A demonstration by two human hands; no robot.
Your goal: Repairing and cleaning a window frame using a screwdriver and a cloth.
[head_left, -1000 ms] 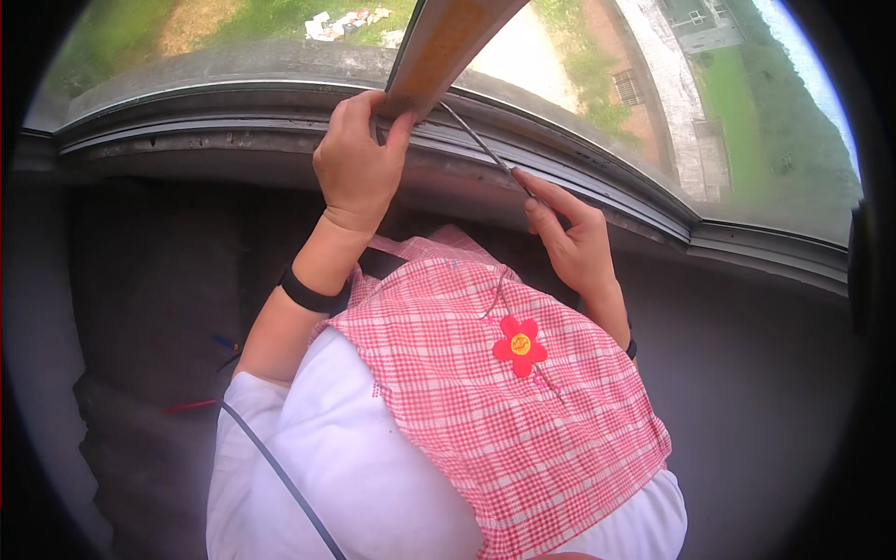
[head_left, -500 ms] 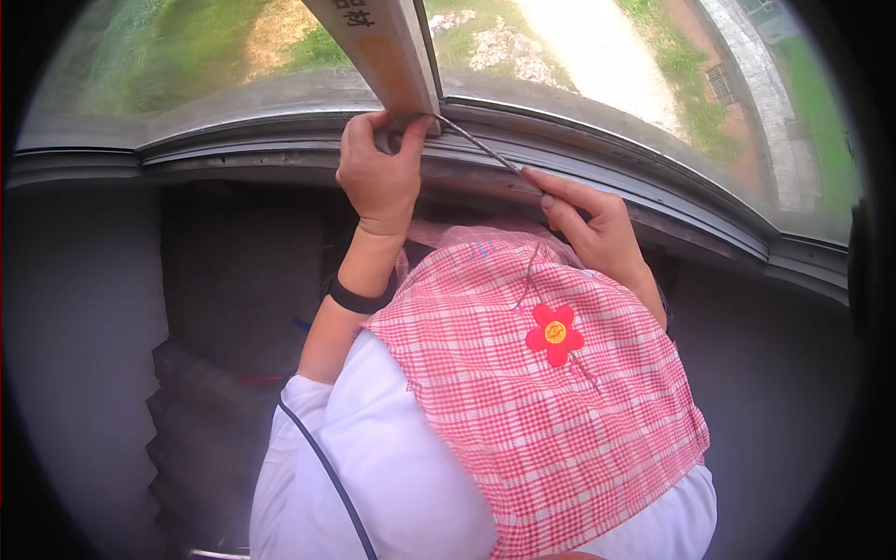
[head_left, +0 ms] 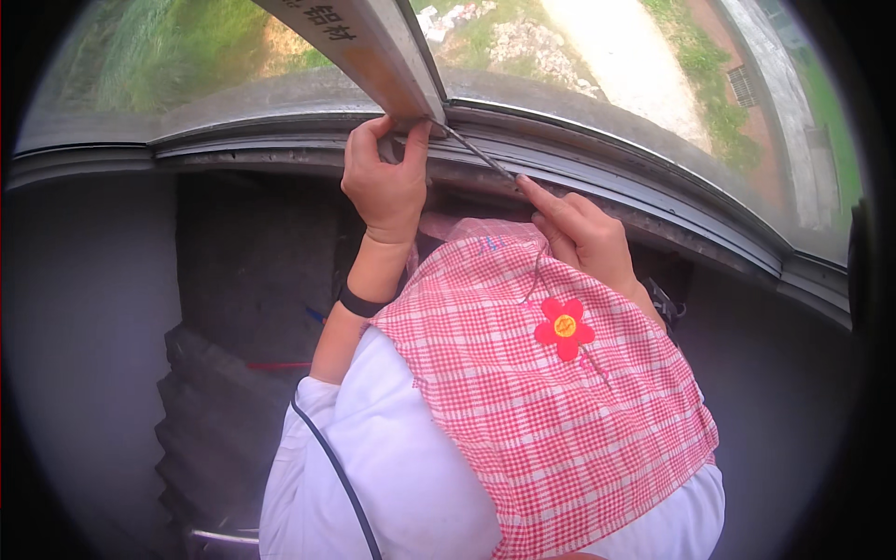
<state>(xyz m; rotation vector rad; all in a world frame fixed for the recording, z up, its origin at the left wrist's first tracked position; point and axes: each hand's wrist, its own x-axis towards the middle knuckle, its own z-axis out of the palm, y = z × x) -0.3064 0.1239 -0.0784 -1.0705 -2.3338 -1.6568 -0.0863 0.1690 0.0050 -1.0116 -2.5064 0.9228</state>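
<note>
My left hand [head_left: 385, 187] is closed at the lower end of an upright window frame bar [head_left: 378, 70], its thumb and fingers pinching the bar's bottom corner. The bar carries a printed protective film and stands on the window track [head_left: 579, 166]. Between the fingertips of my right hand [head_left: 586, 238] is a thin metal rod [head_left: 481, 154], like a screwdriver shaft. It slants up and left, its tip at the bar's bottom corner next to my left thumb. Whatever end of the rod lies inside my right hand is hidden.
Glass panes [head_left: 560, 70] rise on both sides of the bar, with grass and a pale path outside. Below the sill are a grey wall [head_left: 89, 327] and a dark corrugated sheet [head_left: 210, 420]. A black cable [head_left: 336, 467] hangs over my white sleeve beside a checked apron [head_left: 560, 411].
The view has shifted slightly. My right hand has turned a little, its index finger now straighter along the rod. My left hand keeps its place at the bar's corner.
</note>
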